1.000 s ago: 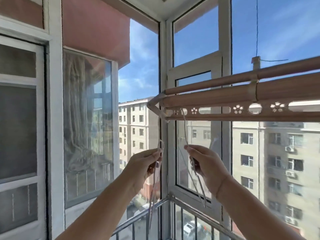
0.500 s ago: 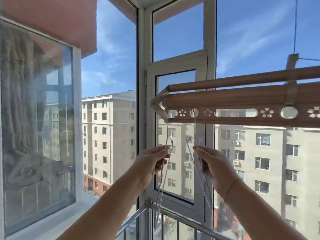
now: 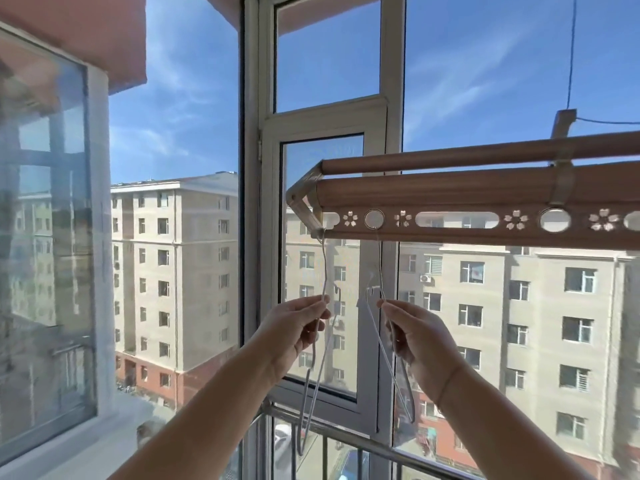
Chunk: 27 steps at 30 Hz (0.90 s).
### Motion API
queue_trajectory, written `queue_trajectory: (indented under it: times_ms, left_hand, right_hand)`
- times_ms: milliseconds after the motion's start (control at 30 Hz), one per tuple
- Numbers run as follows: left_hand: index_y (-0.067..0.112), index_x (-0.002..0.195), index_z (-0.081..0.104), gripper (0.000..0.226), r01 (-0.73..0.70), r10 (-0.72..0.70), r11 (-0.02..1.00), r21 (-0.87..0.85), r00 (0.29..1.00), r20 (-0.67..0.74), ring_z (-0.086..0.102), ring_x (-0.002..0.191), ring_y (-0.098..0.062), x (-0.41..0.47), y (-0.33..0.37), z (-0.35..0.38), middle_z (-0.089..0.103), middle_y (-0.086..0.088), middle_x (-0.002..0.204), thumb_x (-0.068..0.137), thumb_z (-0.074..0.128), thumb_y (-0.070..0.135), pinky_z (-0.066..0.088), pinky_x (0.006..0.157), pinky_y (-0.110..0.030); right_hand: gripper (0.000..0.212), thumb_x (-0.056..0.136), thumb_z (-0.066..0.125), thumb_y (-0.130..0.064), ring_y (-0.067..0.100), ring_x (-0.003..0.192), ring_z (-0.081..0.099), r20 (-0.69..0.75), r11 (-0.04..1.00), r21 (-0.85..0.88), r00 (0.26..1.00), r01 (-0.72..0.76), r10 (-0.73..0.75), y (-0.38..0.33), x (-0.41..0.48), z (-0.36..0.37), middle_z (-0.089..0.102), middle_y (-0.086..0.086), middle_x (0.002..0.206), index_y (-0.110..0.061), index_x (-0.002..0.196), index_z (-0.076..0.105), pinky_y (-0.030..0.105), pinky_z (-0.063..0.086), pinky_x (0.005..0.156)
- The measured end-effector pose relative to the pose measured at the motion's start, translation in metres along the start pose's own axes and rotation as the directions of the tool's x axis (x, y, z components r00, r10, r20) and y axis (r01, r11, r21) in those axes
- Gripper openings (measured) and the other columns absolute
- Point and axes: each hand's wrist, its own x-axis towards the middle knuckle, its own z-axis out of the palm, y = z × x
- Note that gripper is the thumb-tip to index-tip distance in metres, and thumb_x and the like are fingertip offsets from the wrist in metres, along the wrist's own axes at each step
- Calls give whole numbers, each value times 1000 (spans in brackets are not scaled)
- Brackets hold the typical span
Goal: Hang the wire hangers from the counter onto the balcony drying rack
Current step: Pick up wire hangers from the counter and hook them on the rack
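While both arms are raised from the bottom of the frame, two wire hangers are held up under the drying rack (image 3: 485, 190), which runs from centre to the right edge.

The left hand (image 3: 298, 332), just left of centre, is curled w/ thumb and fingertips pinched on the thin wire of the left hanger (image 3: 326, 265). That hanger's hook is seen at the rack's left end, at the lower bar's corner; whether it is fully seated there can't be told. Its body is hung down past the wrist toward the railing (image 3: 346, 434) at bottom centre. A 2nd small hook shape is seen just right of the fingertips, apart from the rack; which wire it belongs to can't be told.

The right hand (image 3: 420, 341), just right of centre, is likewise closed, fingers and thumb pinched on the right hanger (image 3: 377, 261). Its stem is run straight up to the first round hole (image 3: 374, 219) in the rack's perforated strip, where the hook is caught. The lower loop is trailed down-right beside the forearm.

The two hangers are near each other, not touching. Behind, a white window frame (image 3: 251, 202) is seen at centre, apt. blocks (image 3: 173, 271) across mid-frame, and a thin cable (image 3: 571, 46) at upper right above the rack.
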Motion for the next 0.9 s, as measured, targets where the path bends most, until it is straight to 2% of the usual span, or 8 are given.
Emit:
queue_trajectory:
  times_ms: [233,367,467,567,667,800,833,900]
  left_hand:
    - [2,104,69,22,0,-1,1000,22,1000,24,54,72,-14,0,0,-17,66,-7,82,87,61,14,45,59,-21]
    - [3,103,69,20,-50,51,998,24,997,-63,51,66,-11,-6,-10,-43,65,-4,74,86,60,12,43,59,-21]
    - [6,97,69,15,-69,69,998,8,985,-160,49,63,-12,-15,-28,-70,62,-4,70,86,60,9,41,63,-24]
    - [5,98,69,16,-16,25,999,40,973,-231,50,64,-15,-26,-60,-92,62,-7,71,85,62,10,42,63,-26]
    - [8,93,70,11,82,-53,992,93,957,-286,51,62,-14,-38,-101,-97,63,-6,71,86,62,11,39,54,-25]
    - [14,99,69,15,163,-128,972,167,971,-201,57,69,-13,-56,-143,-74,71,2,76,87,62,19,40,60,-26]
    - [16,101,69,15,170,-139,966,193,977,-164,60,75,-14,-61,-150,-63,73,2,82,88,61,19,41,64,-26]
    - [19,107,66,20,160,-144,947,280,986,-79,62,90,-15,-71,-159,-38,72,0,98,89,60,21,44,72,-26]
  right_hand:
    - [15,88,58,-16,10,48,33,14,999,47,1000,-22,21,5,-3,3,40,-2,53,-3,86,64,16,34,42]
    - [18,90,56,-21,11,49,33,4,998,52,1000,-18,17,13,-6,-5,40,0,57,-6,83,63,21,33,51]
    - [18,89,57,-23,10,47,36,-15,999,30,999,-32,33,29,-7,-17,43,-1,57,-10,80,64,19,35,48]
    - [19,89,58,-23,9,45,36,-19,997,-1,997,-72,72,46,-10,-30,43,0,58,-7,82,63,19,33,44]
    - [14,89,59,-20,6,42,40,-20,995,-3,995,-96,96,62,-20,-45,45,1,59,-8,82,62,16,35,38]
    - [6,87,61,-18,13,63,51,-3,990,-83,993,-114,114,75,-38,-69,55,3,74,-13,85,63,23,41,57]
    - [2,87,62,-17,14,69,54,-6,989,-93,993,-118,118,76,-44,-77,58,2,78,-15,87,63,24,42,62]
    - [11,84,64,-16,14,81,58,-15,981,-159,994,-113,112,78,-53,-96,64,1,87,-17,96,63,25,43,69]
